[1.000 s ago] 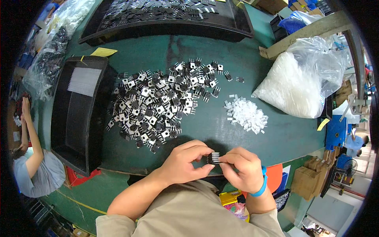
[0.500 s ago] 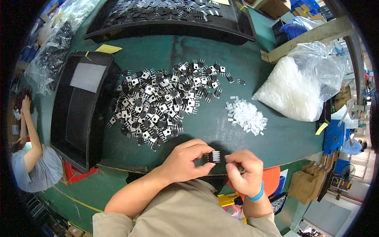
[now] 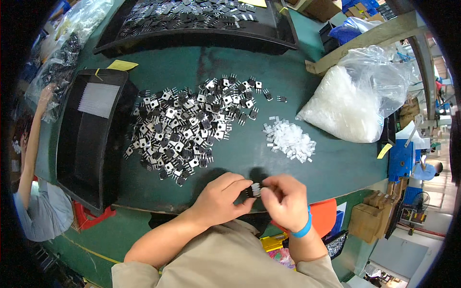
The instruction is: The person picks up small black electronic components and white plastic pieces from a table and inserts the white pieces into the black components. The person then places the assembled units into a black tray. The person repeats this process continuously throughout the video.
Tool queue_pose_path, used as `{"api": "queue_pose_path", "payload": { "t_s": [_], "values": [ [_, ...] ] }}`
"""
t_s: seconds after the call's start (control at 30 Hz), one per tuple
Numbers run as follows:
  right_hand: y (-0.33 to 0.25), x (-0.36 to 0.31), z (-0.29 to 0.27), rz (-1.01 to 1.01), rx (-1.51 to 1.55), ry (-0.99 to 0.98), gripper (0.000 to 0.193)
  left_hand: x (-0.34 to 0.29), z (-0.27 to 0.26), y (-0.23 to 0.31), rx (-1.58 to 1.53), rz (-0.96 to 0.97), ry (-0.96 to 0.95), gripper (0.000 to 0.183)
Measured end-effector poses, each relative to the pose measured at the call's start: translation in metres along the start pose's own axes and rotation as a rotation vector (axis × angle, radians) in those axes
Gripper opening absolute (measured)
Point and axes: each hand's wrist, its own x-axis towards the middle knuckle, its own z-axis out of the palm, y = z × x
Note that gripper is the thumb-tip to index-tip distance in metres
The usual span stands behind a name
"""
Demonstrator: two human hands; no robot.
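Note:
Between the thumb and forefinger of my left hand (image 3: 220, 199) is a small stack of black three-legged transistors (image 3: 254, 190), with white strips showing along its right side. My right hand (image 3: 287, 202), wearing a blue wristband, is closed with thumb and fingers pressed together at the stack's right side. Whatever those fingertips pinch is hidden. Beyond my left hand lies a big loose pile of transistors (image 3: 178, 132), some showing silver backs and others black faces. A smaller heap of short translucent white sleeves (image 3: 290, 139) lies beyond my right hand.
At left stands a black tray (image 3: 106, 158) holding a white ribbed sheet (image 3: 98, 100). Another black tray (image 3: 201, 43), full of transistors, is at the back. A clear bag of white pieces (image 3: 342, 105) rests at right. A co-worker's arm (image 3: 31, 144) reaches in at far left.
My right hand has closed the gap to the stack in my left hand. The whole view has shifted slightly, and the co-worker's arm reaches farther forward.

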Motion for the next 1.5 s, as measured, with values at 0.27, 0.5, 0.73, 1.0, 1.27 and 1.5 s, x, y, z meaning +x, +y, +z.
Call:
{"api": "queue_pose_path", "payload": {
  "t_s": [0.27, 0.5, 0.73, 1.0, 1.27, 1.5],
  "values": [
    [0.046, 0.05, 0.007, -0.092, -0.356, 0.266, 0.007, 0.002, -0.005, 0.0, -0.087, -0.095, -0.006, 0.034],
    [0.04, 0.048, 0.002, -0.176, -0.281, 0.167, 0.008, 0.003, -0.008, 0.003, -0.156, -0.195, 0.002, 0.033],
    [0.0, 0.018, -0.015, -0.31, 0.071, -0.109, 0.016, 0.003, -0.008, -0.004, -0.264, -0.208, 0.042, 0.036],
    [-0.004, 0.017, -0.013, -0.348, 0.01, -0.163, 0.019, 0.003, -0.009, -0.003, -0.243, -0.209, 0.03, 0.035],
    [-0.006, 0.018, -0.013, -0.417, -0.112, -0.163, 0.02, 0.004, -0.01, -0.003, -0.234, -0.223, 0.014, 0.035],
    [-0.006, 0.018, -0.014, -0.454, -0.156, -0.153, 0.02, 0.003, -0.007, -0.003, -0.249, -0.214, 0.038, 0.036]
  ]
}}
